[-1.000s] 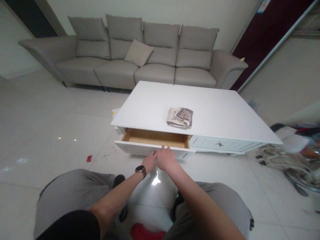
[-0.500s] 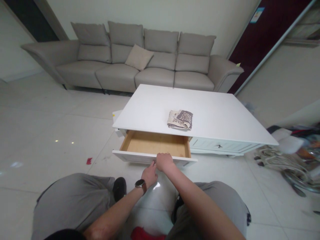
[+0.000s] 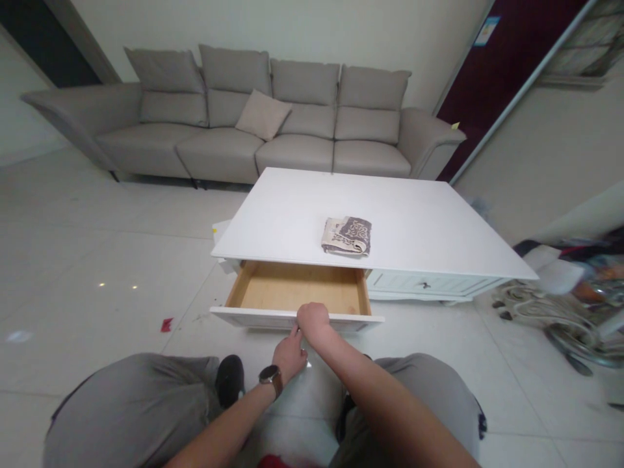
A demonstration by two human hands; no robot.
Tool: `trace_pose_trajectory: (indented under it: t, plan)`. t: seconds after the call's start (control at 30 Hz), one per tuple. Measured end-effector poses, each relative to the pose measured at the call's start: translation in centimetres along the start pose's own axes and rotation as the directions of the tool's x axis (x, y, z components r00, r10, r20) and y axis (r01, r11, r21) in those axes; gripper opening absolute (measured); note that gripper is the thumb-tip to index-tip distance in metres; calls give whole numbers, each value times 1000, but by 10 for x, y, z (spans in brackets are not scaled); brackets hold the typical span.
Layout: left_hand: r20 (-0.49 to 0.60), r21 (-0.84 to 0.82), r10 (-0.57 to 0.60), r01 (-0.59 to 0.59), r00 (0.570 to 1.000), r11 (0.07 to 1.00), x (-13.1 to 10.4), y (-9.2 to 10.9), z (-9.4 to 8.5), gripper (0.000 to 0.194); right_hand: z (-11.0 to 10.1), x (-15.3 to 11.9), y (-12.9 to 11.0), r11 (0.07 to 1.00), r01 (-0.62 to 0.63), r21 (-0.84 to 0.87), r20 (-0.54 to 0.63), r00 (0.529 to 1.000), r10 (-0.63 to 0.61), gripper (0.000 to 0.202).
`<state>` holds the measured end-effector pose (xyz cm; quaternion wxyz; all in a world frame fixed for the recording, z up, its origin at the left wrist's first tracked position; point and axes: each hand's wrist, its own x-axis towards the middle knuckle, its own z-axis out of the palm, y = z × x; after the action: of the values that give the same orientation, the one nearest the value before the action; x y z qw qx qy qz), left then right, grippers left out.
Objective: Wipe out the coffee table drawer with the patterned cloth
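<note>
A wooden-bottomed drawer (image 3: 297, 286) is pulled out of the front of the white coffee table (image 3: 414, 221), and nothing shows inside it. My right hand (image 3: 313, 320) is closed over the top edge of the white drawer front (image 3: 258, 318), near its middle. Just below and to the left, my left hand (image 3: 290, 356), with a watch on its wrist, has its fingertips closed at the drawer's knob, which they mostly cover. On the tabletop above the drawer lies a folded brown-and-cream patterned towel (image 3: 346, 236).
Right of the open drawer is a closed drawer with a small dark knob (image 3: 426, 285). Behind the table stands a grey sofa (image 3: 297, 153) with a beige cushion (image 3: 264, 116). A red scrap (image 3: 166, 324) lies on the tiled floor; bundled items (image 3: 546, 312) sit at the right.
The drawer has come slightly further out toward me, with both hands staying at its front. My view has shifted a little; the towel keeps its place on the table.
</note>
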<state>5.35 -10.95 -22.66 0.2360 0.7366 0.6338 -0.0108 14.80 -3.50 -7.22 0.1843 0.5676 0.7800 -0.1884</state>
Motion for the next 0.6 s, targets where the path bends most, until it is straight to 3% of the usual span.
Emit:
trace_pose_trajectory:
  t: [0.2, 0.4, 0.6]
  plan:
    - [47, 4, -31, 31, 998, 1000, -14, 1, 3, 43, 4, 3, -6, 1000, 30, -10, 35, 999, -29, 34]
    - [89, -78, -53, 60, 995, 995, -29, 1, 4, 54, 9, 6, -10, 998, 53, -14, 54, 997, -52, 33]
    - [94, -86, 3, 6, 996, 996, -27, 1, 1, 45, 9, 3, -11, 998, 60, -21, 63, 996, -59, 34]
